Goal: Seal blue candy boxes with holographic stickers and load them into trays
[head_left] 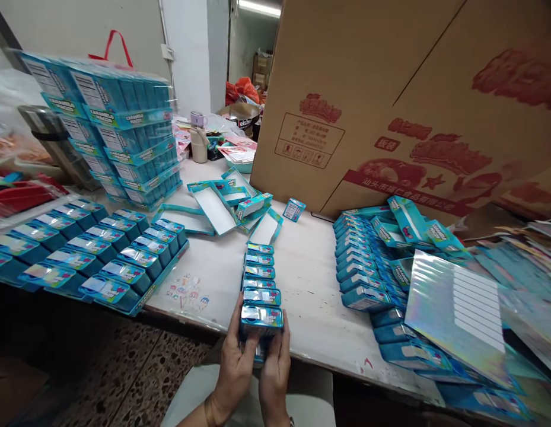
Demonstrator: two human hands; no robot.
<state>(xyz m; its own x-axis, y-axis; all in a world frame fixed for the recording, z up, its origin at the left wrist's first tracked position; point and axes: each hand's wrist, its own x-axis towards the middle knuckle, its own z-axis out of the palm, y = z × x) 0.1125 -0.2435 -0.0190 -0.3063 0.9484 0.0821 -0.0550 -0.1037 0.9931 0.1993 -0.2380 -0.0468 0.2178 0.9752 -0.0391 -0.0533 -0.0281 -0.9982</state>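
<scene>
At the table's near edge, my left hand (236, 360) and my right hand (275, 365) are closed from both sides round a small blue candy box (261, 318). My thumbs press against its near face. Another blue piece shows partly between my thumbs. Ahead of the held box, a narrow row of matching candy boxes (259, 273) runs away from me, with a thin blue tray edge (244, 270) along its left side. My fingers hide the lower part of the nearest boxes.
Filled trays of candy boxes (124, 255) lie at left, before a tall wrapped stack (124, 130). Several open blue trays (215, 207) lie behind the row. Loose candy boxes (362, 267) and a shiny sheet (435, 308) sit at right. A large carton (368, 77) stands behind.
</scene>
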